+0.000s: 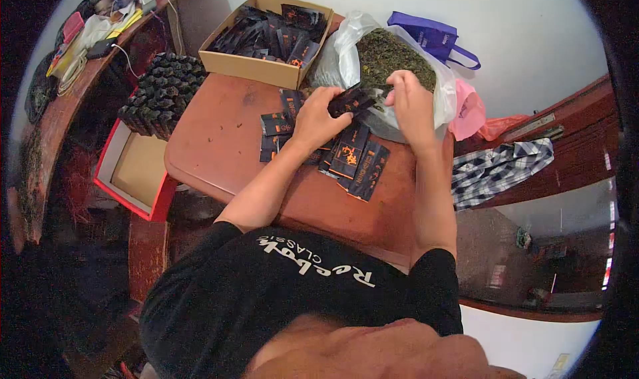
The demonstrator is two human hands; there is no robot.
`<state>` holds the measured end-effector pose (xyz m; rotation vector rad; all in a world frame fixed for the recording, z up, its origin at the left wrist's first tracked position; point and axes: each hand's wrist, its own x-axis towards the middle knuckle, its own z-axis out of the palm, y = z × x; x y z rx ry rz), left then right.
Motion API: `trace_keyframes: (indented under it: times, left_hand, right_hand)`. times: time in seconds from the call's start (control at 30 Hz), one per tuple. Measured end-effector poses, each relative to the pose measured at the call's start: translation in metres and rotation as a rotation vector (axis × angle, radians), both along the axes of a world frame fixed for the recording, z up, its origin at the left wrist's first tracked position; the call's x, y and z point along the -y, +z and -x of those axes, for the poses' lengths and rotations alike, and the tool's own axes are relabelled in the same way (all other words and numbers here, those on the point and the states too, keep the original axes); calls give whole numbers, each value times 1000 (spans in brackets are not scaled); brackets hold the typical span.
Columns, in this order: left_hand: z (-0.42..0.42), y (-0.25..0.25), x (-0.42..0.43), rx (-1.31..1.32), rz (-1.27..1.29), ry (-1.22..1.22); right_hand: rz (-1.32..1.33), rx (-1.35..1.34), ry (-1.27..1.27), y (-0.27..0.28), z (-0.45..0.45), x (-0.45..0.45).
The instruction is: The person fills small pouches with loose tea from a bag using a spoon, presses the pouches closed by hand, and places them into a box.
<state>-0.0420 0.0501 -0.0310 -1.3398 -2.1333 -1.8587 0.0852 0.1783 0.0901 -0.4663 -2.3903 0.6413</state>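
My left hand (318, 118) is closed round a small black pouch (353, 101), holding it up over the table beside the bag. My right hand (411, 103) is just right of the pouch, in front of the leaves, with its fingers curled together; whatever they may hold is hidden. Behind both hands stands a translucent plastic bag (444, 103) full of dried greenish-brown leaves (393, 56). Flat black packets with orange print (351, 156) lie in a loose pile below my hands, and more packets (290, 104) lie under and beside my left wrist.
A cardboard box (249, 69) of black packets stands at the table's (219, 133) back left. Left of the table are a stack of dark bumpy pieces (163, 89) and a red-edged box (136, 166). A blue bag (426, 33), a pink bag (468, 109) and checkered cloth (499, 169) are at right.
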Motion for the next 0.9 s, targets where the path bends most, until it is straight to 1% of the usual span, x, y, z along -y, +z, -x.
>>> trace_keyframes:
  times: [0.1, 0.2, 0.3, 0.33, 0.43, 0.47, 0.57, 0.67, 0.73, 0.8, 0.87, 0.9]
  left_hand:
    - [0, 1, 1, 18, -2, -5]
    - [1, -1, 1, 27, -7, 7]
    - [0, 1, 2, 47, -15, 5]
    - [0, 1, 3, 46, -15, 4]
    - [0, 3, 4, 58, 24, -3]
    - [0, 4, 5, 65, 43, -5]
    - [1, 3, 5, 77, 32, -13]
    - [1, 8, 7, 86, 34, -14]
    - [1, 8, 6, 86, 19, -10]
    - [0, 7, 6, 93, 17, -10]
    - [-1, 8, 6, 105, 19, -11]
    - [-2, 8, 6, 109, 21, -11]
  right_hand:
    - [-333, 35, 32, -3, -1, 10]
    - [-357, 37, 10, 1, -6, 6]
    - [-116, -16, -41, 19, -13, 2]
    - [-77, -56, -71, 17, -13, -11]
    - [-103, -47, -199, 12, -12, -43]
    - [-105, 6, -267, 10, -10, -52]
    - [-339, 117, -356, -29, 0, -101]
    - [-384, 76, -262, -56, 16, -109]
    - [-240, 54, -255, -69, 35, -107]
    - [-18, 5, -262, -74, 48, -99]
    - [276, -75, -277, -70, 56, -90]
    - [360, -120, -258, -72, 57, -92]
